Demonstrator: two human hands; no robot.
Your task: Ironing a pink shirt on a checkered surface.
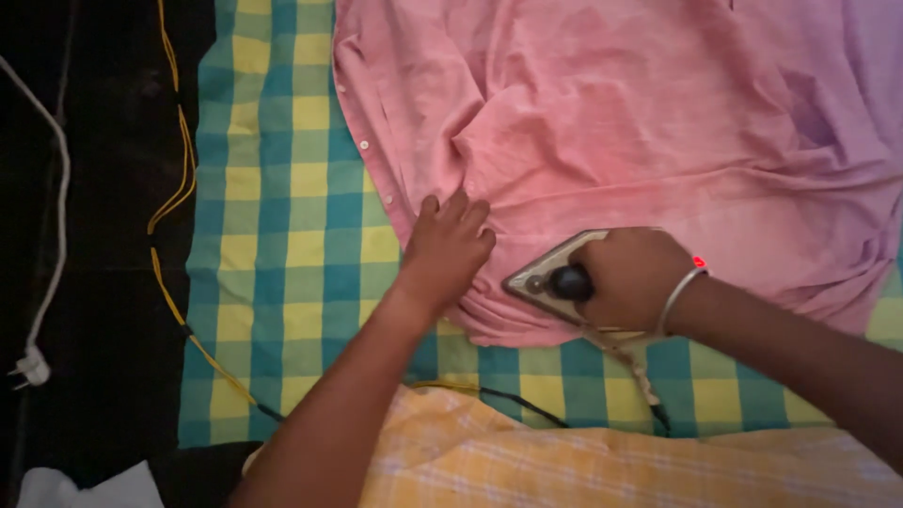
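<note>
Iron [555,275] sat flat on the pink shirt [611,122], near its lower edge, my right hand [630,277] wrapped tight around the dark handle, a metal bangle [679,299] at the wrist. My left hand [447,246], just to the iron's left, pressed fingers together on the shirt, pinning the buttoned edge against the checked cloth [282,235]. Step, I judged: mid-press on the lower part, creases ahead of the iron's tip. Next stroke called for keeping the fabric taut and fingers clear of the soleplate. Cord [640,372] trailed below the right hand; yellow wire [174,198] well off to the left.
</note>
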